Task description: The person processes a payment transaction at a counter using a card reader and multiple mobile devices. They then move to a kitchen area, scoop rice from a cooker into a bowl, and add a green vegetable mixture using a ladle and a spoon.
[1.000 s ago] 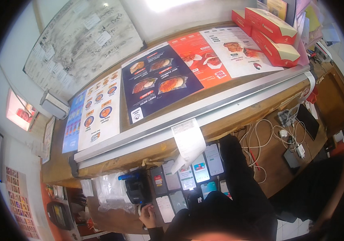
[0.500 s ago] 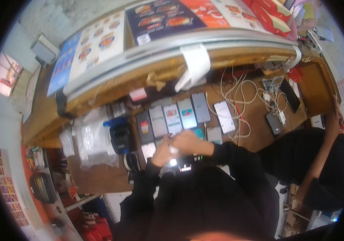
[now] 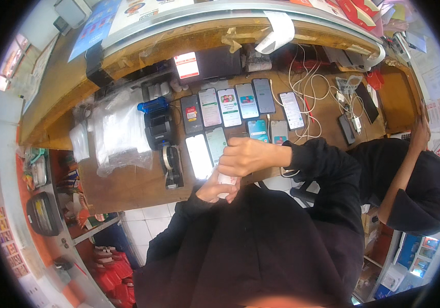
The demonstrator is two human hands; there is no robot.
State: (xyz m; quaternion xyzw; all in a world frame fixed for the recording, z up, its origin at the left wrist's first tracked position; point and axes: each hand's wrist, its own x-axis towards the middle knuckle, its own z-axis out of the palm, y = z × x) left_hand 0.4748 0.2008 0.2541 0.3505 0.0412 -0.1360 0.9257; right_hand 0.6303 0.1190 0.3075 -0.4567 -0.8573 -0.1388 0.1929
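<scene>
My left hand (image 3: 214,190) is wrapped round a small pale white object (image 3: 225,180), close to my body at the table's front edge. Just above it, my right hand (image 3: 248,155) is closed with curled fingers against the object's top; whatever lies inside those fingers is hidden. Beyond my hands, several smartphones lie in two rows. A phone with a blank white screen (image 3: 199,156) is nearest my left hand, and a phone with a pale green screen (image 3: 216,143) is partly covered by my right. Behind them are a lit phone (image 3: 229,108) and a dark grey phone (image 3: 192,114).
To the left sit a black device (image 3: 158,128), a tape dispenser (image 3: 171,167) and clear plastic bags (image 3: 120,128). White cables (image 3: 312,77) and a black power bank (image 3: 346,129) lie right. A wooden shelf (image 3: 189,49) overhangs the back. Another person's arm (image 3: 407,172) is at right.
The view has shifted, with the table now higher in the picture. My hands remain together round the white object, and my right hand has turned into a more closed grip above it.
</scene>
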